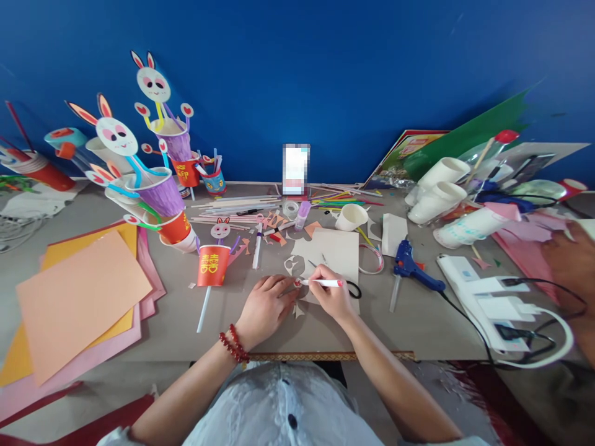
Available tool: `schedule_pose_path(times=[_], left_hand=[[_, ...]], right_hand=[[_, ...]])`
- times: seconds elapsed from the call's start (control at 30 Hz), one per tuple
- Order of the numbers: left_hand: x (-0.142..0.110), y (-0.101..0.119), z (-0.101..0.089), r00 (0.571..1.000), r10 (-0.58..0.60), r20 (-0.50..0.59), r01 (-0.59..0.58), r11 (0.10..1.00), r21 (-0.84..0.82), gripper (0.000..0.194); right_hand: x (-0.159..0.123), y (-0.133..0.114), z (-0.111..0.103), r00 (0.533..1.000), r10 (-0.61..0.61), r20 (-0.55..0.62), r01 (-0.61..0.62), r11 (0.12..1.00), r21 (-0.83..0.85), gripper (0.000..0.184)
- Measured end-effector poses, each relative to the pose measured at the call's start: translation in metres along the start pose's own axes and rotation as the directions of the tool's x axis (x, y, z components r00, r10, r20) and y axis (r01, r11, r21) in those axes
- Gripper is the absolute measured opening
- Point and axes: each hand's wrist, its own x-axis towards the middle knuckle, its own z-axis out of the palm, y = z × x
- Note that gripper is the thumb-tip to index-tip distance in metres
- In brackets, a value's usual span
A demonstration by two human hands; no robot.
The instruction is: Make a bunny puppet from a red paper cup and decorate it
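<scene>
My left hand [267, 303], with a red bead bracelet on its wrist, lies flat on the table with fingers stretched out. Its fingertips rest against a small pale paper cutout [297, 283] with a red mark on it. Closed around a white marker [331, 283] with a red end, my right hand [332, 298] brings the tip to that cutout. Under the right hand lies a pale paper sheet [346, 248] with rounded pieces cut from its left side. Scissors show a black handle loop [356, 289]; the right hand covers part of them.
A red cup with a small rabbit face [214, 266] stands left of my hands, near taller rabbit cups [160, 192]. Colored paper [83, 303] is stacked left. Rightward are a blue glue gun [413, 269] and a power strip [478, 303]. A phone [295, 170] stands behind.
</scene>
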Motion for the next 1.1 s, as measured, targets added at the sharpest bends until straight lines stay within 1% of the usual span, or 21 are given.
schedule_pose_path(times=[0.73, 0.97, 1.1], left_hand=[[0.0003, 0.0004, -0.0005, 1.0, -0.001, -0.001, 0.001, 1.0, -0.002, 0.031], [-0.0002, 0.0001, -0.0005, 1.0, 0.006, -0.008, -0.006, 1.0, -0.006, 0.031], [0.0001, 0.0001, -0.0001, 1.0, 0.007, -0.008, -0.007, 1.0, -0.003, 0.032]], right_hand=[[-0.0003, 0.0009, -0.0003, 1.0, -0.007, 0.004, 0.007, 1.0, -0.006, 0.017], [0.0001, -0.0033, -0.0004, 1.0, -0.008, 0.0, 0.008, 1.0, -0.002, 0.016], [0.0006, -0.004, -0.0003, 1.0, -0.018, 0.018, 0.018, 1.0, 0.0, 0.017]])
